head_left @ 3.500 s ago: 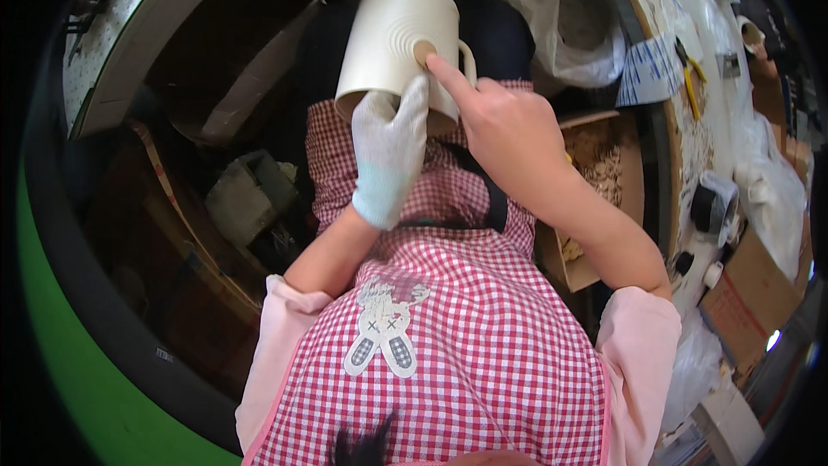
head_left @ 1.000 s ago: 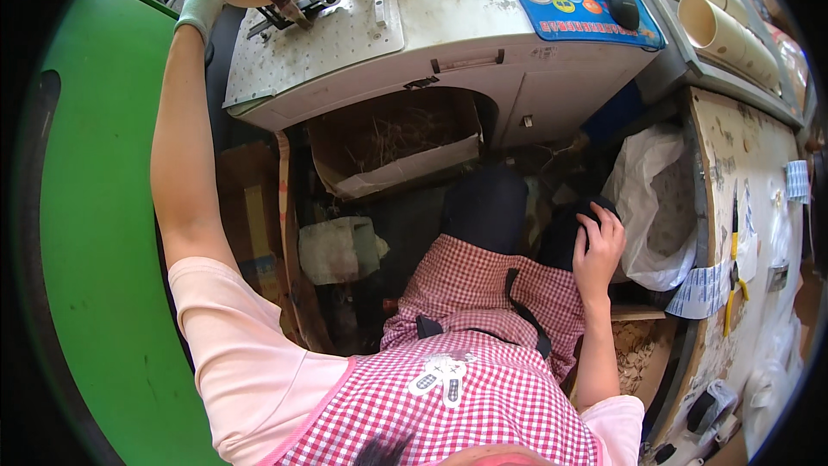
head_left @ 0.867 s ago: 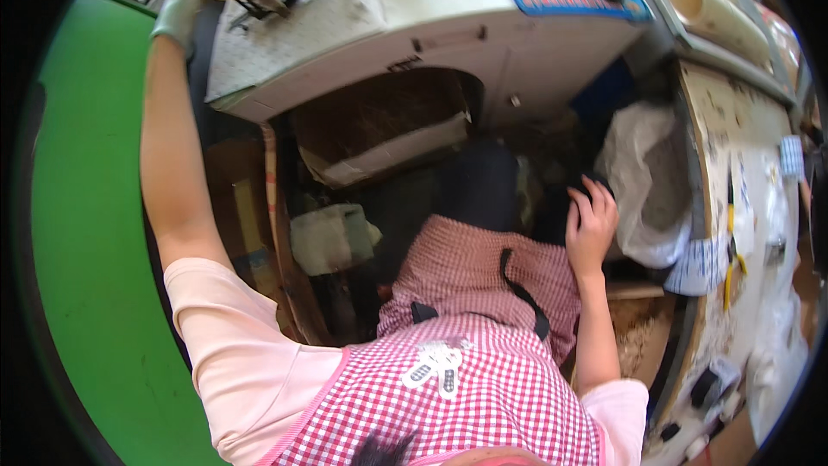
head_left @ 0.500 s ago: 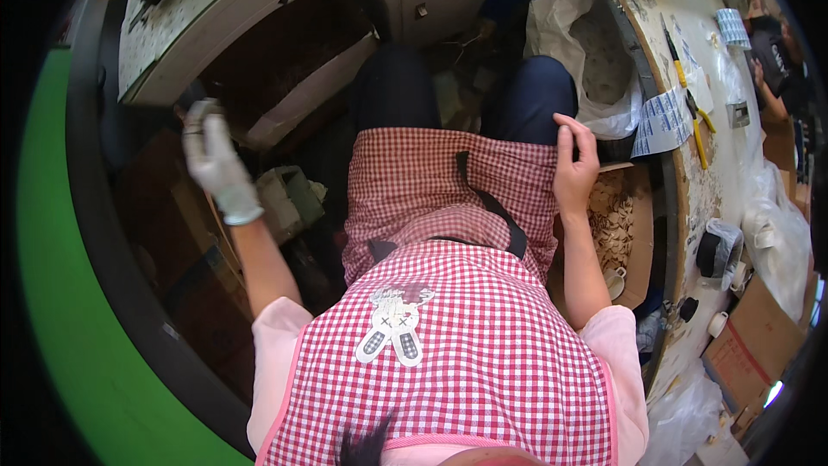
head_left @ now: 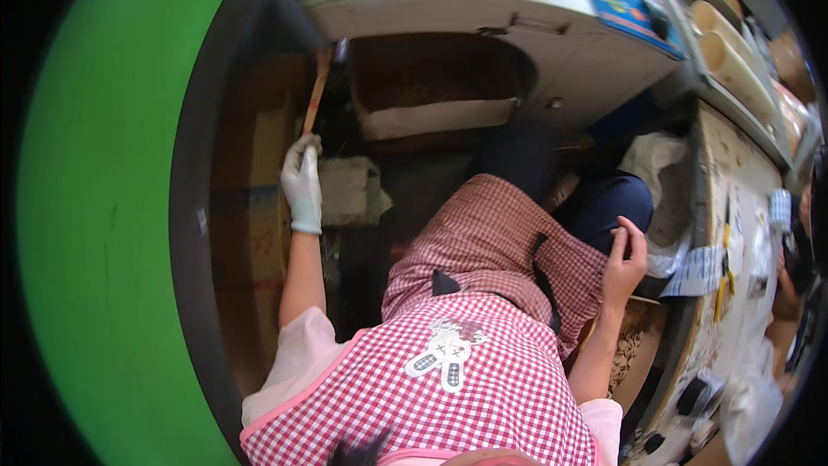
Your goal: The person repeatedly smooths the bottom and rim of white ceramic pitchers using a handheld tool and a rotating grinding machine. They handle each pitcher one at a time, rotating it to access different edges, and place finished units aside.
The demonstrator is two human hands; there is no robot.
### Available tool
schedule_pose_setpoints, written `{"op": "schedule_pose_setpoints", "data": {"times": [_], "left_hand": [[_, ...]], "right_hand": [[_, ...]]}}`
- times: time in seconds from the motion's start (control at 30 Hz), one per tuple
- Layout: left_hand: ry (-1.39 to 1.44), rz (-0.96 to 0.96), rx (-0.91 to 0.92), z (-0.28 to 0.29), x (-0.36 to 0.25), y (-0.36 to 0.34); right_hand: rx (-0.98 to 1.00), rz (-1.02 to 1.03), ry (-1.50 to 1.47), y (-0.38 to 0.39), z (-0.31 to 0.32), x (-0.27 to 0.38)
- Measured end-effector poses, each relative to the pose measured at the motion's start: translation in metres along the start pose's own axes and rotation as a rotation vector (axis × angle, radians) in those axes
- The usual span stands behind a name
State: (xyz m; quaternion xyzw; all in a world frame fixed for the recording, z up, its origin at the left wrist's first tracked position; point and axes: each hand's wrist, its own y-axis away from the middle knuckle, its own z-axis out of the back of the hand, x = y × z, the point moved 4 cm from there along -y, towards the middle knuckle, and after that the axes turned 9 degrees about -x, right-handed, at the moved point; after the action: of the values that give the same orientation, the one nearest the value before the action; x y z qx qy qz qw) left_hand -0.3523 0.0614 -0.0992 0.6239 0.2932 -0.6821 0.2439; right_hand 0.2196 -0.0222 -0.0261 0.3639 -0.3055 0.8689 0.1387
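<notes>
My left hand [head_left: 302, 181], in a white glove, is closed around the lower end of a slim wooden handle [head_left: 316, 99]. The handle points away from me, beside the opening under the white bench. What its far end carries is blurred, so the kind of tool cannot be told. My bare right hand [head_left: 626, 263] lies by my right knee, its fingers loosely bent and apart, with nothing visible in it. Below its forearm stands a cardboard box [head_left: 642, 354] of small pale pieces. A greyish block-shaped object [head_left: 345, 190] sits right of my gloved hand.
A white bench [head_left: 414, 13] with a dark rounded opening is ahead. Along the right runs a worn worktable [head_left: 720, 151] with yellow-handled pliers [head_left: 724, 285] and plastic bags [head_left: 750, 388]. A pale sack [head_left: 668, 173] hangs beside it. Green floor [head_left: 103, 207] lies beyond a black edge at left.
My view has swung left. The wooden handle now shows in my gloved left hand, where no handle was visible before. My right hand stays by my knee.
</notes>
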Motion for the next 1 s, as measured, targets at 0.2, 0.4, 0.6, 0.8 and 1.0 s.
{"op": "schedule_pose_setpoints", "data": {"times": [0.2, 0.4, 0.6, 0.8, 1.0], "left_hand": [[-0.436, -0.046, -0.306, 0.114, 0.037, -0.066], [-1.054, 0.109, -0.505, 0.235, 0.095, -0.101], [-1.541, -0.026, -0.525, 0.294, 0.103, -0.190], [-1.306, 0.042, -0.781, 0.283, 0.082, -0.285], [-1.171, 0.137, -0.851, 0.313, 0.086, -0.290]], "right_hand": [[0.223, 0.136, 0.261, 0.001, -0.051, -0.029], [0.188, 0.400, 0.477, -0.003, -0.066, -0.041], [0.209, 0.390, 0.533, -0.010, -0.055, -0.047], [0.215, 0.334, 0.631, -0.011, -0.044, -0.051], [0.225, 0.336, 0.658, -0.009, -0.038, -0.053]]}}
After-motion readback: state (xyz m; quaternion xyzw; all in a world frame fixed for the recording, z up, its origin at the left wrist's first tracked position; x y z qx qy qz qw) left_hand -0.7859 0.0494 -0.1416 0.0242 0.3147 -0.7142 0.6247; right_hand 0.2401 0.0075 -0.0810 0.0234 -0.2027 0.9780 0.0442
